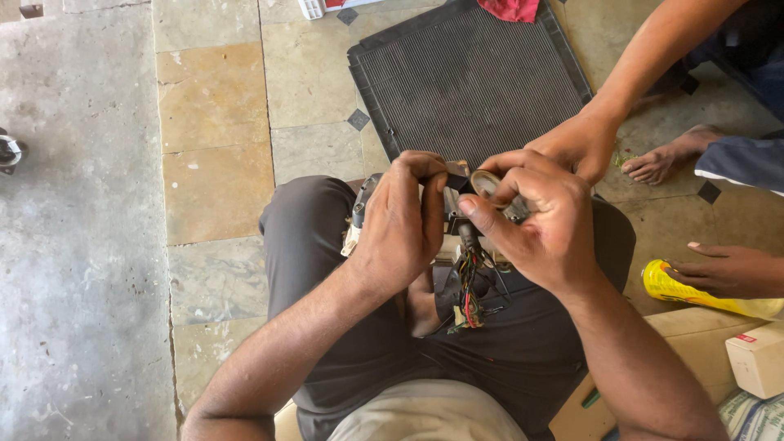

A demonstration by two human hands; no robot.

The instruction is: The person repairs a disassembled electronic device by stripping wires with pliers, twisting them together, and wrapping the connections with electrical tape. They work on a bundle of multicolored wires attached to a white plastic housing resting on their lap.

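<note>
Roll of black tape (pixel 485 183), small and ring-shaped with a pale inner core, pinched upright between thumb and fingers of the right hand (pixel 545 224), a short black strip running from it across to the fingertips of the left hand (pixel 400 224). Bundle of thin wires (pixel 469 278) just below, red, green, yellow and black, hanging loose from a dark stem between both hands, frayed ends splayed over the lap. Partly hidden by the hands; upper end not visible.

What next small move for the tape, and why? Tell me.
Probably pull the tape roll in the right hand around the wire bundle once more: the left hand pinches the strip's end at the bundle's top, and bare coloured wires hang below.
</note>
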